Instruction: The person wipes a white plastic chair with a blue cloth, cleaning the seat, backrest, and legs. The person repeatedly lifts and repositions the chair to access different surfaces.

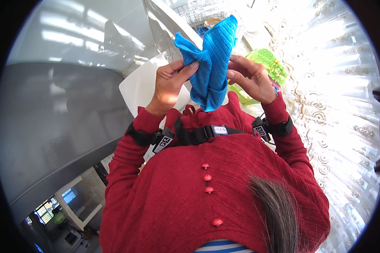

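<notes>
A blue knitted or towelling cloth point(213, 63), folded with two pointed ends upward and a rounded lower end, is held up in front of my lap. My left hand point(172, 80) pinches its left side between thumb and fingers. At the cloth's right edge is my right hand point(251, 77), thumb and fingers bent towards it; the fingertips lie partly behind the cloth, so whether they grip it cannot be told. Both wrists stick out of red knitted sleeves with black strapped devices on them.
Behind the cloth stands a wire basket point(193, 14) with items inside. A green patterned lid or container point(267, 64) is beyond my right hand. A white panel or seat point(142, 83) lies left, near a large grey glossy surface point(57, 110). Sheer patterned curtains point(332, 120) hang at right.
</notes>
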{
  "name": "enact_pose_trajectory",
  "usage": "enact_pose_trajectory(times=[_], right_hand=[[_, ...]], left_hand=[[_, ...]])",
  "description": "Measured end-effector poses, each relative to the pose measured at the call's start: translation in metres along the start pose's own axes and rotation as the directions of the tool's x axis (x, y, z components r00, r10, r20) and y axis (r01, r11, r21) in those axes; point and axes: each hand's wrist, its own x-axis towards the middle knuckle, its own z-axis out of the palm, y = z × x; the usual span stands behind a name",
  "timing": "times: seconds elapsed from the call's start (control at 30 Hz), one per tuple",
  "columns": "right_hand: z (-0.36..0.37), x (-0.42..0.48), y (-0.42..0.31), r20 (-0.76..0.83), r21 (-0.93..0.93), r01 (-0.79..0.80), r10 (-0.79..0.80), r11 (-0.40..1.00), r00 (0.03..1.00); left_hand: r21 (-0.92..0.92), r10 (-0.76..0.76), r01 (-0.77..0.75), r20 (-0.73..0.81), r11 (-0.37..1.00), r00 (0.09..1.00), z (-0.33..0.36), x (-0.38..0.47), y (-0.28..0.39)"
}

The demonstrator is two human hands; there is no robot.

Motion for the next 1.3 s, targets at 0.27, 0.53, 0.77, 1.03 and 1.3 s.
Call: enact_pose_trajectory(times=[0.27, 0.53, 0.77, 1.03, 1.3], right_hand=[[0.002, 0.005, 0.003, 0.043, 0.128, -0.06, 0.055, 0.99, 0.998], [-0.017, 0.004, -0.005, -0.164, 0.129, 0.0, 0.021, 0.992, 0.986], [-0.024, 0.009, 0.0, -0.402, 0.118, 0.127, -0.07, 0.985, 0.913], [-0.024, 0.022, 0.009, -0.369, 0.409, 0.079, 0.086, 0.909, 0.925], [-0.027, 0.033, 0.016, -0.366, 0.497, 0.084, 0.122, 0.864, 0.922]], left_hand=[[0.011, 0.011, -0.011, -0.043, 1.0, 0.999, -0.004, 0.004, -0.002], [-0.263, 0.155, -0.185, -0.13, 0.947, 0.979, -0.03, 0.0, 0.005], [-0.578, -0.057, -0.05, -0.165, 0.814, 0.985, -0.064, -0.002, -0.003], [-0.111, -0.075, 0.031, -0.415, 0.993, 0.907, -0.054, -0.007, -0.02], [0.107, -0.156, 0.203, -0.34, 0.973, 0.927, -0.023, 0.016, -0.022]])
